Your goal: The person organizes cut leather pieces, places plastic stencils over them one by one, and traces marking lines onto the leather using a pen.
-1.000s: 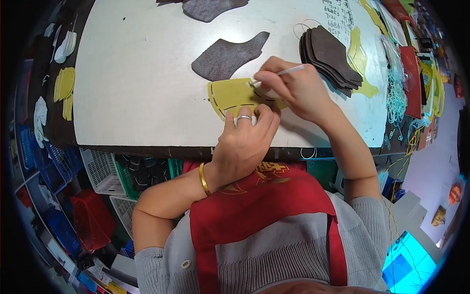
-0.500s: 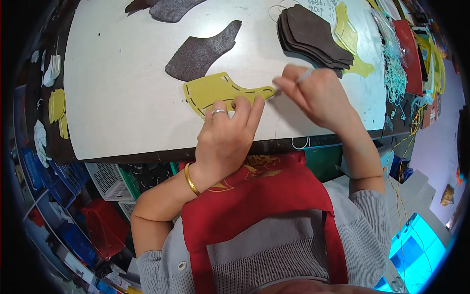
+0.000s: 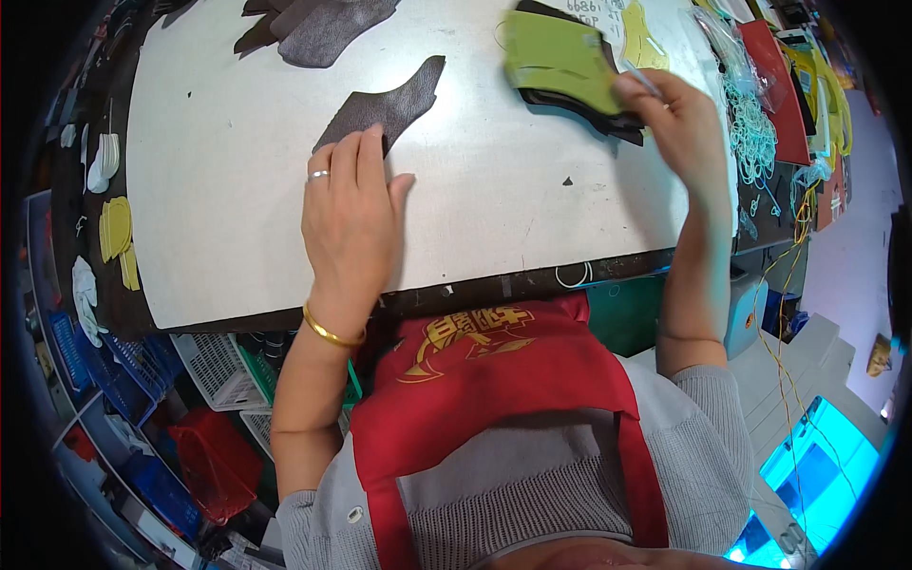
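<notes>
Flat, left hand [image 3: 353,220] fingers [image 3: 369,157] touch dark leather piece [image 3: 385,107].

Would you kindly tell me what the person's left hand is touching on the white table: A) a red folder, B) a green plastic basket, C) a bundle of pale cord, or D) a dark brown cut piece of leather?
D: the left hand lies flat on the table with its fingertips on the lower end of the dark brown leather piece.
</notes>
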The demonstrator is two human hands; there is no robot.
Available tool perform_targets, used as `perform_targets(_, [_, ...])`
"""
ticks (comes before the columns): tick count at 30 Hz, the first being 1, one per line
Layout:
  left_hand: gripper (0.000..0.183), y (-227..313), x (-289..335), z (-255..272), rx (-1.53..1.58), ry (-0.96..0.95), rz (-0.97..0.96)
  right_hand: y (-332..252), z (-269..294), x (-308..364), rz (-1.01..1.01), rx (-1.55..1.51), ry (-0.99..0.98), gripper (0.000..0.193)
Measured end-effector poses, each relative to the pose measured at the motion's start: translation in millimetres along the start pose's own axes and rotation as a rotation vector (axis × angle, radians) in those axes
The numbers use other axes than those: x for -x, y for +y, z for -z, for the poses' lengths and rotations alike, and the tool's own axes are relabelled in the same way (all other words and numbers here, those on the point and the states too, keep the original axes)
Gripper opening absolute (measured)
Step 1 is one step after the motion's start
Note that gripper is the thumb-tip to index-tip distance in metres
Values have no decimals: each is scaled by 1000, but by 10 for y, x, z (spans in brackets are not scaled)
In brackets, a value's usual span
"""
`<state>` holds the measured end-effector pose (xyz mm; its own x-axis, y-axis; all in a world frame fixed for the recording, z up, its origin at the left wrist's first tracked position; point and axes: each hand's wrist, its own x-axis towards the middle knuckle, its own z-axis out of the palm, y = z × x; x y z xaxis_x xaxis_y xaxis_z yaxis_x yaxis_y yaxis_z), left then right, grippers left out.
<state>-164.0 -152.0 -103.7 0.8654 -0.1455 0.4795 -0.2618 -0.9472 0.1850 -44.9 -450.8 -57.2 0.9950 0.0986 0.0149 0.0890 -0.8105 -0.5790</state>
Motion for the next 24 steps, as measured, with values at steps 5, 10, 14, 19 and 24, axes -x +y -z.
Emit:
perform_targets(5, [30, 29, 239, 129, 218, -204, -166, -118, -110, 173, 175, -432, 79, 20])
perform_targets(10, [27, 101, 450, 138, 280, -40, -154, -340, -467, 477, 201, -418, -394, 18])
perform_targets(14, [26, 70, 564, 84, 296, -12, -80, -396, -655, 499, 272, -349, -510, 18])
perform_targets(19, [24, 99, 590, 59, 306, -30, -87, -408, -696, 565, 285, -192, -527, 19])
perform_targets(24, [35, 215, 537, 119, 203, -107, -59, -387, -738, 555, 429, -129, -450, 18])
